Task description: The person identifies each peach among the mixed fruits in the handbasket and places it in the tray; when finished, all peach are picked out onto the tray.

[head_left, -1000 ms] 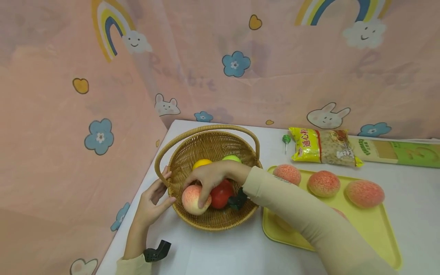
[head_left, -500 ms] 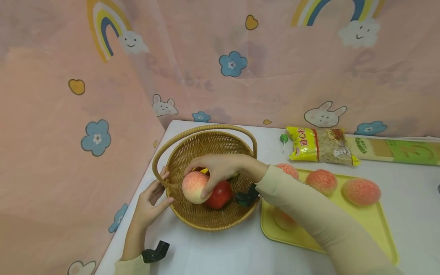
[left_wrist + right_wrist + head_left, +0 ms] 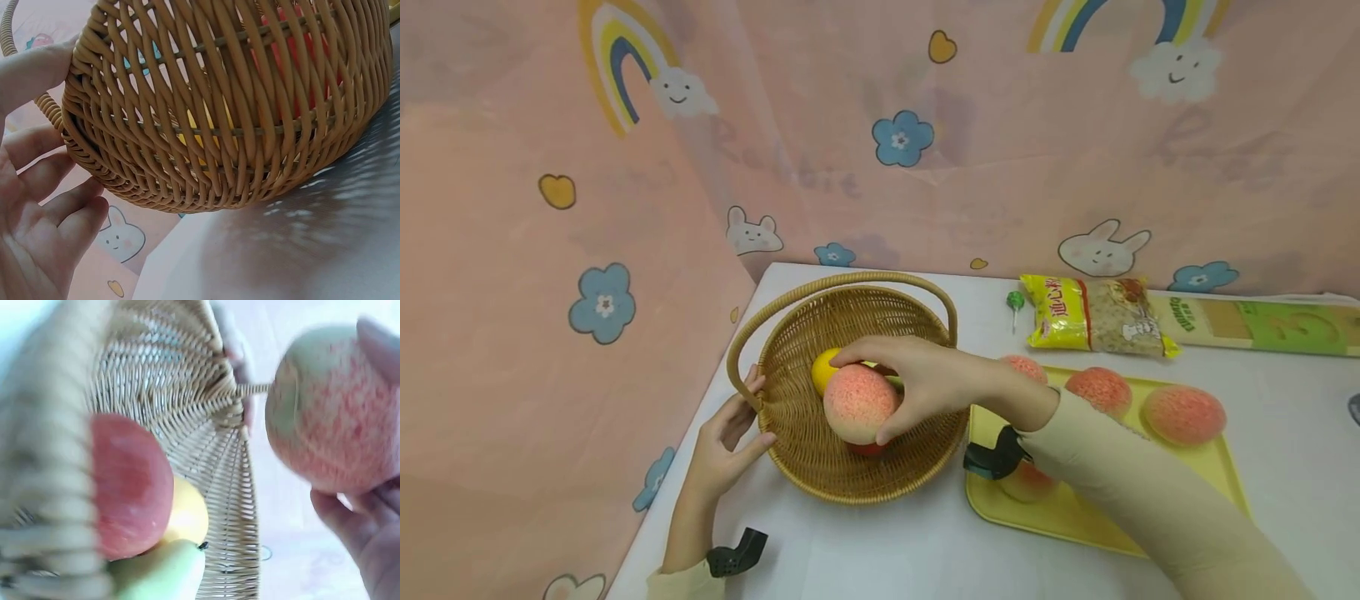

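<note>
Speckled pink peach [image 3: 859,403], tan woven basket [image 3: 790,400], yellow tray [image 3: 1217,475], red apple [image 3: 128,484].

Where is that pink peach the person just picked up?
In the head view, the pink-speckled peach is gripped in the right hand, held above the round wicker basket, over the red fruit and beside the yellow fruit.

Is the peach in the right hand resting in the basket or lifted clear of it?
Lifted: the right hand holds the peach above the basket and its other fruit.
</note>
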Motion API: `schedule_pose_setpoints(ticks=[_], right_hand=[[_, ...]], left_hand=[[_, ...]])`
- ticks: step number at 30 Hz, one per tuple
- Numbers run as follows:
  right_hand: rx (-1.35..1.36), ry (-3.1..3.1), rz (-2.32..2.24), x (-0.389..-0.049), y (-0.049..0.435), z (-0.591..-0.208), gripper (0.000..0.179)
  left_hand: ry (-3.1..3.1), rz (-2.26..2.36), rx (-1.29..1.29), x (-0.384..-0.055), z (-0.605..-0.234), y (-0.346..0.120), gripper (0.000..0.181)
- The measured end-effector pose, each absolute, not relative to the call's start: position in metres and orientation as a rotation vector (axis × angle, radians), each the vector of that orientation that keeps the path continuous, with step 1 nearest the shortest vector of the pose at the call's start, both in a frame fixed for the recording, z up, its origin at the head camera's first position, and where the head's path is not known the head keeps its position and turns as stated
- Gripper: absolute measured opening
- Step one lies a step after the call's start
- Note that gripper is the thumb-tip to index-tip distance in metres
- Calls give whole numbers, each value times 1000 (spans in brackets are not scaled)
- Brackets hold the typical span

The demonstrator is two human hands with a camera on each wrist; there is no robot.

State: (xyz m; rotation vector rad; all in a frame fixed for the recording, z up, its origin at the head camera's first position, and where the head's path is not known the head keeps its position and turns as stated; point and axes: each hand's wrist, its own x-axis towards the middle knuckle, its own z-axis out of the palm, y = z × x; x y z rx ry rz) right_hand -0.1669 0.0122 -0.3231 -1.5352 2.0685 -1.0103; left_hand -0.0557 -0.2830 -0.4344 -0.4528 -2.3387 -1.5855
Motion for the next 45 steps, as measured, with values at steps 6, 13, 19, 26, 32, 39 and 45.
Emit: schedule_pose_setpoints(ticks=[6, 13, 19, 26, 32, 39, 45], right_hand=[[-1365, 2157, -1156, -149, 39, -326, 80], [-1154, 2155, -1378, -142, 74, -334, 83], [-1065, 2049, -1583, -139, 109, -348, 82], [-914, 2203, -1637, -123, 160, -367, 86], [-834, 2374, -1657, -103, 208, -388, 91], [-505, 2684, -1466, -84, 275, -427, 99], [-326, 2824, -1349, -70, 323, -461, 104]], left_hand=[[-2340, -1578, -453, -56, -433, -283, 70], [-2328, -1589, -459, -56, -434, -283, 70], [-2323, -1602, -469, -57, -435, -283, 70], [-2299, -1604, -503, -57, -437, -284, 69], [-2275, -1617, -534, -57, -439, -286, 69], [-2249, -1638, -572, -58, -440, -288, 69], [-2268, -1639, -558, -58, -439, -288, 69]])
